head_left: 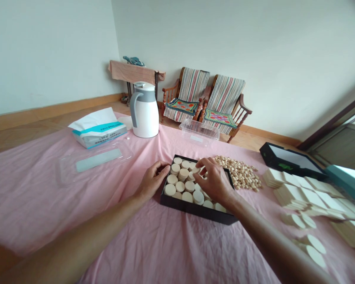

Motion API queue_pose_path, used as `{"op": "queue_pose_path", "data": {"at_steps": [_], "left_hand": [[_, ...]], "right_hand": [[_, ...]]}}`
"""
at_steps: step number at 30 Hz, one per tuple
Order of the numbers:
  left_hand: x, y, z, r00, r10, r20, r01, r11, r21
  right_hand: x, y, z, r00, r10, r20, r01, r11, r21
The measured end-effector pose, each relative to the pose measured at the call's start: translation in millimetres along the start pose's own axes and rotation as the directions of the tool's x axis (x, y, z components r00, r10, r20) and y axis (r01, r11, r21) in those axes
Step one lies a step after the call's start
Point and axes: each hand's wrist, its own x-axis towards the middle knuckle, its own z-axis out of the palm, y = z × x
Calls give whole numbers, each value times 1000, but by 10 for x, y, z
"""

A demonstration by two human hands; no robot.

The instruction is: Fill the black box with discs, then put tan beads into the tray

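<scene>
A black box (192, 209) sits on the pink tablecloth in front of me, filled with several pale round wooden discs (182, 185). My left hand (150, 181) rests against the box's left wall, fingers curled on its rim. Reaching over the box, my right hand (214, 179) has its fingertips pinched on a round wooden disc (196, 169) near the far side. A heap of small wooden beads (239, 173) lies just right of the box.
A white jug (144, 110), a tissue pack (99, 128), a clear lid (97, 159) and a clear tub (199, 132) stand farther back. Stacked wooden tiles (301, 193), loose discs (310, 244) and a black box lid (290, 159) lie right. Two chairs (207, 100) stand by the wall.
</scene>
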Motion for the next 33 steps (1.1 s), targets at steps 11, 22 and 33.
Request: {"op": "queue_pose_path", "data": {"at_steps": [11, 22, 33], "left_hand": [[2, -19, -2, 1000, 7, 2, -7, 1000, -4], [6, -19, 0, 1000, 6, -12, -6, 1000, -7], [-3, 7, 1, 1000, 2, -15, -2, 1000, -3]], "right_hand": [[-63, 8, -13, 996, 13, 89, -6, 997, -77], [23, -113, -43, 999, -29, 46, 33, 994, -103], [-21, -56, -9, 996, -3, 92, 17, 990, -144]]}}
